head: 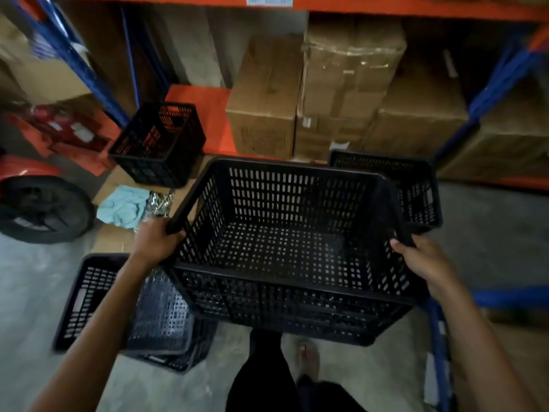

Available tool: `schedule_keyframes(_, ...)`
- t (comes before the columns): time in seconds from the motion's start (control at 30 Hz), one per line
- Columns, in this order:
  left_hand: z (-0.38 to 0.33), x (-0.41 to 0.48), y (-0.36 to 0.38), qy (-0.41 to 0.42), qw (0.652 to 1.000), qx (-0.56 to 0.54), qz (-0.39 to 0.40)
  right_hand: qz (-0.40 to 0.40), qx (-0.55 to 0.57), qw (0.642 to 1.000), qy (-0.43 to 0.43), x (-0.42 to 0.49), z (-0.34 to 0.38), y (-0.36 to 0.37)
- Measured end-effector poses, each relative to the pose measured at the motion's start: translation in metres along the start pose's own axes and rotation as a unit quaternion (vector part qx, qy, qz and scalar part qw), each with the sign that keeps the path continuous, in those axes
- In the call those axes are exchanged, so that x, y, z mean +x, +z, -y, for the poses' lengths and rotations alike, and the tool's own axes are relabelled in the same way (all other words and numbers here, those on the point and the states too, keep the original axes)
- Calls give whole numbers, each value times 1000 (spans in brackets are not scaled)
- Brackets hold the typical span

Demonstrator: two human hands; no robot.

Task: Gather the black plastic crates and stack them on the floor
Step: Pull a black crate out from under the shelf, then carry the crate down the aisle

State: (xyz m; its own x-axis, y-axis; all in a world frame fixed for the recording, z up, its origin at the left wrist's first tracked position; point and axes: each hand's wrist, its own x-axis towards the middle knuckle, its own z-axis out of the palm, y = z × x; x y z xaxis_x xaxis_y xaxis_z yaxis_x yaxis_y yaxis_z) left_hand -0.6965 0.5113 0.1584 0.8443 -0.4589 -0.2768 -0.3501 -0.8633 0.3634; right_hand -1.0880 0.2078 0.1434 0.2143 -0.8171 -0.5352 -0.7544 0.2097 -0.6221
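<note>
I hold a black perforated plastic crate (297, 251) in the air in front of me, open side up. My left hand (156, 240) grips its left rim and my right hand (421, 257) grips its right rim. On the floor to my lower left lies another black crate (89, 298), partly hidden by my left forearm. A third black crate (159, 144) stands by the shelf at upper left. A fourth black crate (421, 191) sits on the floor behind the held one at right, mostly hidden.
Cardboard boxes (341, 93) fill the orange and blue shelf rack (490, 84) ahead. A light blue cloth (123, 208) and a chain lie on cardboard on the floor. A red cart with a black wheel (41, 209) stands at left. My foot (309, 361) is below.
</note>
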Motion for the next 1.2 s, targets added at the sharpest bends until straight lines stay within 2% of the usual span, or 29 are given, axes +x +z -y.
schedule_keyframes(0.2, 25, -56, 75, -27, 995, 7, 99, 40, -29, 996, 72, -23, -100, 0)
schedule_keyframes(0.33, 47, -63, 153, -68, 984, 30, 162, 70, -64, 989, 115, -4, -157, 31)
schedule_keyframes(0.5, 95, -33, 281, -101, 977, 38, 183, 88, -89, 980, 153, 68, -237, 116)
schedule_keyframes(0.6, 123, 2, 364, -103, 975, 60, 189, 59, -96, 982, 154, 124, -292, 176)
schedule_keyframes(0.67, 142, 35, 434, -93, 979, 60, 168, 35, -89, 985, 141, 175, -335, 224)
schedule_keyframes(0.83, 174, 85, 538, -104, 989, 73, 81, -25, -82, 992, 93, 256, -390, 297)
schedule_keyframes(0.97, 192, 109, 589, -70, 997, 36, 27, -72, -70, 994, 31, 296, -420, 335)
schedule_keyframes(1.1, 197, 133, 637, -53, 998, -27, -10, -110, -87, 990, 6, 338, -436, 376)
schedule_keyframes(1.2, 205, 140, 673, -74, 997, -5, -12, -162, -138, 977, -15, 359, -455, 402)
